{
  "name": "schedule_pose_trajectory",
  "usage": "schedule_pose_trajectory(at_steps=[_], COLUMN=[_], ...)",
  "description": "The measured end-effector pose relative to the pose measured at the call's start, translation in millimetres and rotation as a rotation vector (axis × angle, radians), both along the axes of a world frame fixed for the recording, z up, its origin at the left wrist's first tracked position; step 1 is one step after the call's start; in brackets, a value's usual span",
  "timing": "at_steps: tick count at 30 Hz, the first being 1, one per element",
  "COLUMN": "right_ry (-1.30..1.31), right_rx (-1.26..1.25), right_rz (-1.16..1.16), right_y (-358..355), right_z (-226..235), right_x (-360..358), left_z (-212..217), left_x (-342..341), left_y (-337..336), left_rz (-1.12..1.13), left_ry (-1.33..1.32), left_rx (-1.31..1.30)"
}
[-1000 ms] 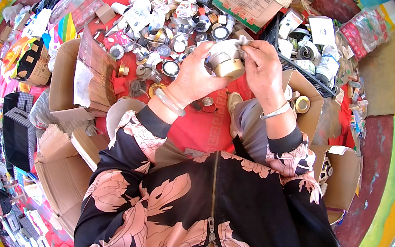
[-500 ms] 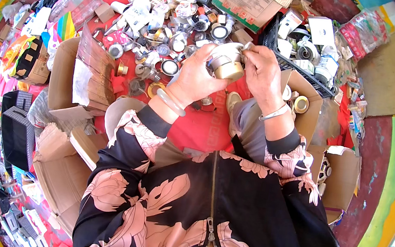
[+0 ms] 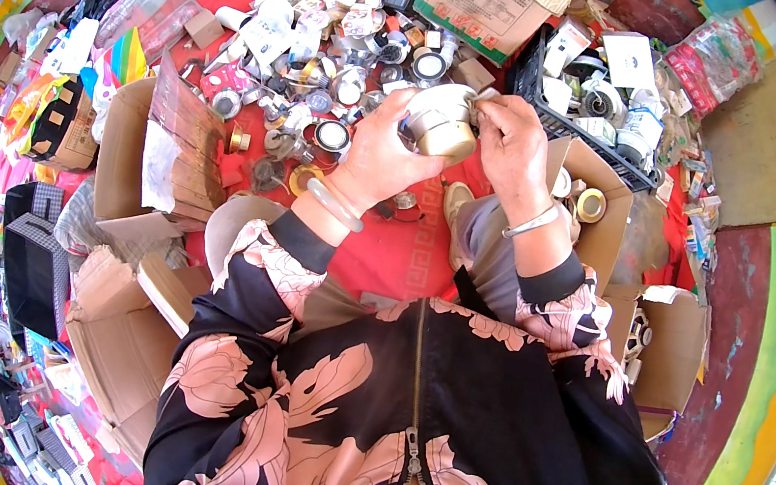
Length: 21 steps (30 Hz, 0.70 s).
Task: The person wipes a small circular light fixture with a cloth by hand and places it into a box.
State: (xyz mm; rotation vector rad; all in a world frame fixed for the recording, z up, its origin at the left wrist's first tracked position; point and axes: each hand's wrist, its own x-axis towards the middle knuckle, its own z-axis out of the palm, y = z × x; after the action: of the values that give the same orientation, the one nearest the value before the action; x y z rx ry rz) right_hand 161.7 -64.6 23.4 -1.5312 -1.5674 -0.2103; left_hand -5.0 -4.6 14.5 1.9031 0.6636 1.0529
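A round light fitting (image 3: 445,132), white with a gold-coloured band, is held up in front of me over the red cloth (image 3: 375,261). My left hand (image 3: 383,148) wraps its left side, the thumb under the gold band. Thumb and fingers of my right hand (image 3: 513,146) pinch at the fitting's upper right edge, on a small greyish part whose shape I cannot make out. Beyond the hands spreads a heap of loose light fittings (image 3: 332,135) and small boxes.
A black plastic crate (image 3: 572,134) of fittings and white boxes stands at the far right. An open cardboard box (image 3: 607,169) with gold-ringed fittings is by my right forearm. Other cardboard boxes (image 3: 124,146) flank me on the left, and a large carton (image 3: 486,3) stands at the back.
The light fitting has tilted slightly in my left hand, showing more of its white side. My right hand has shifted a little left, still pinching at its edge.
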Motion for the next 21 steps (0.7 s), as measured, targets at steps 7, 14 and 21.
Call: schedule_pose_trajectory(at_steps=[7, 14, 21], right_ry=[-0.215, 0.033, -0.222], right_rx=[-0.022, -0.045, -0.091], right_rz=[0.211, 0.024, 0.244], right_y=[12, 11, 13], right_z=[29, -6, 27], right_x=[-40, 5, -36], left_z=[-13, 3, -19], left_x=[3, -3, 4], left_y=[1, 4, 4], left_rz=[-0.007, -0.018, -0.039], left_ry=[-0.045, -0.061, 0.022], left_rx=[-0.022, -0.116, -0.104])
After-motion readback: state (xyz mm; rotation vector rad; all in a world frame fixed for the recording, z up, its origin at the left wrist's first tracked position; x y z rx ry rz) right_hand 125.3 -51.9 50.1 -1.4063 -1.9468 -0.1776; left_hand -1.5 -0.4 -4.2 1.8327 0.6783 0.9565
